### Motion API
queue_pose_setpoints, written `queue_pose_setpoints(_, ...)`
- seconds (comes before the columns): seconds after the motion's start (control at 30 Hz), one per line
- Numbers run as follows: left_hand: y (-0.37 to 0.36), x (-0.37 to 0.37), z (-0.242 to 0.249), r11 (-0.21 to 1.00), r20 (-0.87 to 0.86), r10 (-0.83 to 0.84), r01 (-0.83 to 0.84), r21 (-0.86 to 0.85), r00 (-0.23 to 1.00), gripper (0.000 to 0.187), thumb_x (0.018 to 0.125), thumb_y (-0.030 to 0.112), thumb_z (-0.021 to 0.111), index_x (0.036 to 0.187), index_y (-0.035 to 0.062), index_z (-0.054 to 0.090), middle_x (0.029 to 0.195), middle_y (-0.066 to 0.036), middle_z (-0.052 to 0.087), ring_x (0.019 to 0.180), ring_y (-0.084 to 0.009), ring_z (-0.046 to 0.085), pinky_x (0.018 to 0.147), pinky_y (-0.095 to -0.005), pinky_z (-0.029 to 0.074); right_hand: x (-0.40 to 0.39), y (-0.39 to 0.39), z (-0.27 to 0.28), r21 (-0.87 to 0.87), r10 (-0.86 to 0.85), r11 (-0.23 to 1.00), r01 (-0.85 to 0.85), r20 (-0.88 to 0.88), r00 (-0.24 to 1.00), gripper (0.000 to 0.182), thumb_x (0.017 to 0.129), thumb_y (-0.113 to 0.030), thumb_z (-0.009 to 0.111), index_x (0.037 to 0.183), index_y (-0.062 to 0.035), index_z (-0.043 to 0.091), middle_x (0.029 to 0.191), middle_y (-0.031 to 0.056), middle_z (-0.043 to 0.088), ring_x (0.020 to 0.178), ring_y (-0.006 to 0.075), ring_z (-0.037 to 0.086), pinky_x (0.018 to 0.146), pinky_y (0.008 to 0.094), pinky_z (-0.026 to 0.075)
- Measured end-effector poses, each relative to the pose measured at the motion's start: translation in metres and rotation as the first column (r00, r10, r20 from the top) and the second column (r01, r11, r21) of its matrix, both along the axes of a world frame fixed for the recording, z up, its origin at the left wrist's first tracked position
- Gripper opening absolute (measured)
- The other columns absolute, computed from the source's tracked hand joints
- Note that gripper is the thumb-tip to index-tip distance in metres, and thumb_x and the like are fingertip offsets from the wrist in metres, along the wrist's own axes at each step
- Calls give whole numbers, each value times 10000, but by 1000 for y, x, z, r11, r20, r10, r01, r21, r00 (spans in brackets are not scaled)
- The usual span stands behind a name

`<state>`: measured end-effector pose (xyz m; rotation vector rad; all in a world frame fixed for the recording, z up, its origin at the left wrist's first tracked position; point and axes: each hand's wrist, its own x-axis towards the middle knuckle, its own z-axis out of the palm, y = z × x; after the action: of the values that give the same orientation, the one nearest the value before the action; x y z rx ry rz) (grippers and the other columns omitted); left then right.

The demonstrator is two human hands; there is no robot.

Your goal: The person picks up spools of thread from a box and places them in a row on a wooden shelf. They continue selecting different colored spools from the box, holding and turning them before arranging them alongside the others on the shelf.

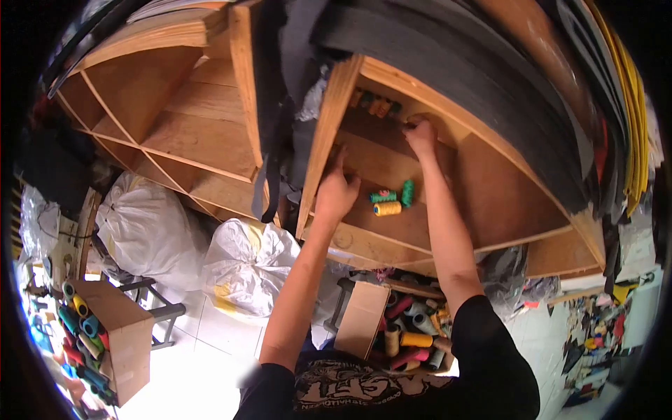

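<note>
My left hand is inside a wooden shelf compartment, near its left wall, fingers stretched away from me and thumb apart. I see nothing held in it. Deeper in, my right hand has its fingers curled together close to the back; whatever they grip is hidden. To the left of it, a row of dark and orange thread spools stands in shadow. Between my forearms, on the compartment floor, lie a yellow thread spool, a green spool with a pinkish mark and a plain green spool.
The compartment's wooden left wall and front edge frame my arms. Dark fabric drapes over the top. Below stand a cardboard box with several thread cones, white sacks, and another box at left.
</note>
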<state>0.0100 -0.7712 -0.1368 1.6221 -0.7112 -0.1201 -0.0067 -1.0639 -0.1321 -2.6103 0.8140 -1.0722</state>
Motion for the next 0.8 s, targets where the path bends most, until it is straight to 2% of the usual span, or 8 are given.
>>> queue_pose_setpoints(0.1, 2, -2, 10, 999, 20, 19, -20, 44, 1000, 602, 801, 92, 612, 1357, 36, 387, 1211, -229, 562, 1023, -363, 601, 858, -416, 488, -53, 53, 62, 217, -5, 972, 87, -351, 936, 368, 777, -378, 693, 744, -12, 660, 655, 122, 657, 600, 234, 654, 620, 348, 509)
queue_pose_setpoints(0.17, 3, -5, 14, 999, -27, 22, -21, 43, 999, 560, 817, 110, 602, 1342, 58, 415, 1188, -230, 575, 1017, -369, 601, 836, -414, 500, -82, 87, 98, 315, 10, 902, 294, -697, 717, 441, 787, -426, 689, 698, 4, 642, 623, 118, 643, 549, 205, 635, 583, 327, 502)
queue_pose_setpoints(0.3, 0, -1, -2, 995, 116, 71, -79, 69, 991, 515, 811, 76, 595, 1304, 40, 451, 1198, -178, 592, 897, -297, 660, 778, -367, 525, -122, 110, 82, 499, 197, 849, 175, -606, 771, 451, 758, -448, 720, 657, -18, 632, 581, 63, 607, 507, 110, 571, 482, 259, 449)
queue_pose_setpoints(0.4, 0, -3, -5, 994, 131, 59, -71, 88, 990, 504, 803, 62, 589, 1291, 43, 464, 1178, -171, 604, 854, -282, 667, 754, -362, 529, -128, 101, 60, 641, 312, 757, 129, -528, 790, 506, 739, -544, 676, 563, -73, 624, 525, 51, 596, 531, 125, 586, 558, 273, 471)
queue_pose_setpoints(0.43, 2, -4, 1, 993, 95, 38, -48, 104, 995, 505, 801, 59, 586, 1291, 45, 465, 1166, -168, 610, 837, -277, 669, 745, -360, 530, -132, 101, 63, 773, 320, 612, 166, -434, 842, 344, 782, -391, 699, 673, -68, 652, 577, 29, 599, 555, 93, 558, 548, 227, 448)
queue_pose_setpoints(0.53, 1, -2, 1, 999, 9, -12, 12, 49, 1000, 499, 801, 40, 574, 1289, 51, 471, 1116, -171, 625, 783, -242, 672, 710, -340, 530, -143, 108, 74, 863, 309, 491, -114, -50, 950, 229, 839, -278, 668, 815, -51, 645, 679, 14, 608, 615, 78, 559, 558, 202, 433)
queue_pose_setpoints(0.7, 18, -15, 32, 994, -63, -73, 78, 75, 995, 429, 822, 52, 590, 1244, 33, 517, 1102, -163, 622, 804, -205, 664, 722, -296, 522, -168, 142, 92, 852, 349, 299, -430, 322, 880, 212, 880, -228, 638, 933, -24, 615, 798, 22, 620, 704, 75, 567, 602, 211, 439)
queue_pose_setpoints(0.8, 36, -58, 76, 907, -200, -302, 216, -362, 932, 388, 830, 85, 640, 1202, 8, 557, 1083, -148, 631, 877, -204, 654, 755, -297, 518, -177, 178, 108, 795, 350, 239, -558, 465, 813, 183, 887, -168, 630, 982, -13, 608, 820, 33, 624, 739, 84, 573, 622, 219, 445)
